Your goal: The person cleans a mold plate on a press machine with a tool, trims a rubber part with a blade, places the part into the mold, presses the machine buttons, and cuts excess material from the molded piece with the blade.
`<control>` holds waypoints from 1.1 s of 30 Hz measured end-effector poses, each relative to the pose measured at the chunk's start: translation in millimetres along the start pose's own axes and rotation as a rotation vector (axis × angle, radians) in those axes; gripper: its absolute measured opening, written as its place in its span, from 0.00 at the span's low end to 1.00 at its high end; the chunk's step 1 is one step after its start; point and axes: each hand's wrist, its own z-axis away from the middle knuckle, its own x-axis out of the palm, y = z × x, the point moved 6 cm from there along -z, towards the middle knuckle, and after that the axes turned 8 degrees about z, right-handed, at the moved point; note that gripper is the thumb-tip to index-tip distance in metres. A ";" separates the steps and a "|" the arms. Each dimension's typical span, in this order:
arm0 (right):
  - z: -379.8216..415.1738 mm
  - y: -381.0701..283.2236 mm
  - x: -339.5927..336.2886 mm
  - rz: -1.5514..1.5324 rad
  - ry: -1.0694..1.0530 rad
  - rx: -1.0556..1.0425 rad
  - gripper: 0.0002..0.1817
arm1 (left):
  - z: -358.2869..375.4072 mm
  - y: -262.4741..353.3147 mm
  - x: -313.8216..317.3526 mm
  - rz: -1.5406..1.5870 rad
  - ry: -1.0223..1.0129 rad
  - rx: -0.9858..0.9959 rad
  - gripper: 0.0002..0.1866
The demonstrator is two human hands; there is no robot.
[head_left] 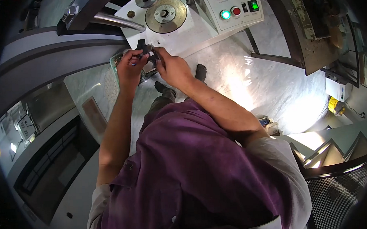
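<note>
My left hand (pixel 130 68) and my right hand (pixel 173 68) meet close together in front of a white machine. Between them is a small black object (pixel 153 57) with a pale, greyish round part near its top; its exact kind cannot be made out. The left fingers pinch its left side, near an upright black piece. My right thumb and fingers close on its right side. Just beyond the hands is the white machine top (pixel 184 40), which carries a round metal plate (pixel 165 15) with a hub in its middle.
A control box (pixel 238 16) with a gauge, a lit green button and a red button stands at the machine's right. A steel rod (pixel 120 22) juts in from the left. Below the left hand is a green-rimmed container (pixel 115 72). A dark metal frame (pixel 284 32) stands right.
</note>
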 end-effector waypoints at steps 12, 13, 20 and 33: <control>7.2 9.2 -5.5 -0.068 0.010 0.029 0.23 | 28.8 5.7 2.4 0.156 0.187 -0.060 0.11; 10.1 9.8 -7.3 -0.084 0.008 0.051 0.23 | 25.2 9.5 -6.7 0.039 0.192 -0.002 0.11; 13.1 4.8 18.1 -0.100 -0.088 0.040 0.25 | -6.8 43.5 3.9 -0.525 -0.119 0.405 0.16; -16.0 4.8 -58.4 0.398 0.022 -0.118 0.19 | 24.9 -6.2 -29.9 0.202 0.286 0.018 0.15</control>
